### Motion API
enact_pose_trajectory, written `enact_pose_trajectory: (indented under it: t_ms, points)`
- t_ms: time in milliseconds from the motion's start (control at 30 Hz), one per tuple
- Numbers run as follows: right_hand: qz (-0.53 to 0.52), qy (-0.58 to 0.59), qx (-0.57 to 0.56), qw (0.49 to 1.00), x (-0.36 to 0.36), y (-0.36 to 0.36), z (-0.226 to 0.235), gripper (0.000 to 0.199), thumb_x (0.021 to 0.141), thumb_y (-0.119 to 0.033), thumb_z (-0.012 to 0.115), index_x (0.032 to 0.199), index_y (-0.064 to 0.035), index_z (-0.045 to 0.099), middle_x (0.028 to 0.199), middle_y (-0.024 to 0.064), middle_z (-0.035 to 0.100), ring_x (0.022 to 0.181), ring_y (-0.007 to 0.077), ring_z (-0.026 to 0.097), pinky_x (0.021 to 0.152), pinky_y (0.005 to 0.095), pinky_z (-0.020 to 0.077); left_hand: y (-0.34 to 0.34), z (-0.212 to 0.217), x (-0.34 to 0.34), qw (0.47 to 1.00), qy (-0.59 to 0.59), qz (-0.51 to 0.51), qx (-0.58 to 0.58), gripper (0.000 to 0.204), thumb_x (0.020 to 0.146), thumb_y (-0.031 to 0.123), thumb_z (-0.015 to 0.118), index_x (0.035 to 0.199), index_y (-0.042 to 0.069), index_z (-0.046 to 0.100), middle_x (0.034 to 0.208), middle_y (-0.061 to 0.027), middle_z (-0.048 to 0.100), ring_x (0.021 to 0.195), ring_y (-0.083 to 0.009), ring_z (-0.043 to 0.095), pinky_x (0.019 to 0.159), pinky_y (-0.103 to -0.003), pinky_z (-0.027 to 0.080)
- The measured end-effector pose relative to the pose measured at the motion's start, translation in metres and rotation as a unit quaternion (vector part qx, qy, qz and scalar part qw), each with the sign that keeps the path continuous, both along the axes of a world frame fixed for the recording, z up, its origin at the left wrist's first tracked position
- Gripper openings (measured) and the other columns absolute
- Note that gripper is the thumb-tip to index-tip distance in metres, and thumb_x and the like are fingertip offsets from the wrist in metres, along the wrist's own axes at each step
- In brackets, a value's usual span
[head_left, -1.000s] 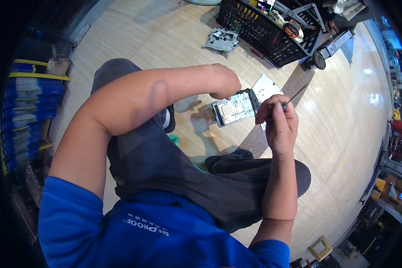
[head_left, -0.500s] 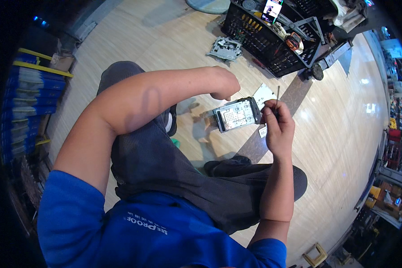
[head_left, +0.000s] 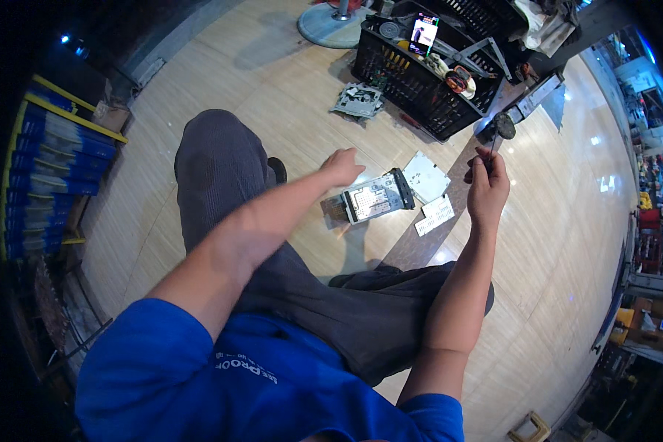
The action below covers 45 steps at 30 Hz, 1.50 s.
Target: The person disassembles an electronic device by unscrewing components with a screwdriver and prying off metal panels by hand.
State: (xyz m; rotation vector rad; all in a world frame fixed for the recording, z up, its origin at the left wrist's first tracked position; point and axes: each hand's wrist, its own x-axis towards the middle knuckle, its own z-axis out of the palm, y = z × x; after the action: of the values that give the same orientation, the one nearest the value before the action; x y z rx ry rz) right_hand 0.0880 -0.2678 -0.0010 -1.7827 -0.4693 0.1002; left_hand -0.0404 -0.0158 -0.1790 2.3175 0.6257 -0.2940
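While right hand [head_left: 488, 180] grips screwdriver [head_left: 493, 144], left hand [head_left: 344, 166] released drive [head_left: 373, 197].

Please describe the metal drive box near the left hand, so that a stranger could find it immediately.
Start at the black plastic crate at the top of the wooden floor and come toward the person's knees. Just right of the left hand lies a grey metal drive box. Unlike the flat white plates beside it, it is thick with a black end.
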Motion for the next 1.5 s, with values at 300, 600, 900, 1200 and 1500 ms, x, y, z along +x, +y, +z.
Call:
enact_pose_trajectory:
  t_ms: [300,600,900,1200,1500]
  points:
    - [0.031,-0.036,-0.049,0.998,-0.018,-0.005,0.005,0.019,0.103,-0.008,0.057,0.119,-0.0002,0.065,0.088,0.0015,0.062,0.074,0.0084,0.057,0.067,0.0244,0.0494,-0.042,-0.045,-0.027,0.960,0.061,0.213,-0.173,0.078,0.091,0.046,0.072,0.137,-0.012,0.049,0.130,-0.0304,0.063,0.117,-0.0387,0.066,0.098,-0.044,0.054]
    - [0.029,-0.053,-0.070,0.996,-0.022,0.004,-0.001,0.018,0.099,-0.005,0.061,0.115,0.0013,0.066,0.088,0.0056,0.067,0.080,0.0116,0.061,0.073,0.0278,0.0499,-0.057,-0.105,-0.034,0.881,0.043,0.271,-0.385,0.042,0.098,0.025,0.068,0.122,-0.007,0.058,0.105,-0.0158,0.071,0.084,-0.0251,0.073,0.056,-0.040,0.059]
    - [0.037,-0.069,-0.102,0.992,-0.025,0.008,-0.007,0.019,0.098,-0.005,0.062,0.116,0.0010,0.066,0.086,0.0076,0.068,0.078,0.0136,0.062,0.073,0.0291,0.0506,-0.053,-0.128,-0.034,0.925,0.019,0.248,-0.288,0.037,0.095,0.020,0.072,0.122,-0.003,0.061,0.104,-0.0142,0.073,0.082,-0.0227,0.071,0.066,-0.038,0.058]
    - [0.046,-0.089,-0.137,0.985,-0.023,0.013,-0.010,0.018,0.098,-0.006,0.062,0.115,-0.0004,0.066,0.083,0.0092,0.066,0.075,0.0156,0.061,0.071,0.0306,0.0500,-0.053,-0.119,-0.039,0.915,-0.020,0.252,-0.313,0.029,0.093,0.017,0.073,0.113,-0.003,0.069,0.100,-0.0128,0.074,0.083,-0.0204,0.071,0.072,-0.037,0.056]
    - [0.056,-0.091,-0.183,0.977,-0.020,0.009,-0.010,0.019,0.101,-0.008,0.060,0.117,0.0000,0.063,0.088,0.0054,0.067,0.078,0.0138,0.062,0.073,0.0297,0.0520,-0.062,-0.071,-0.023,0.933,-0.092,0.174,-0.301,0.027,0.091,0.015,0.073,0.110,-0.003,0.069,0.100,-0.0129,0.073,0.089,-0.0195,0.069,0.077,-0.036,0.055]
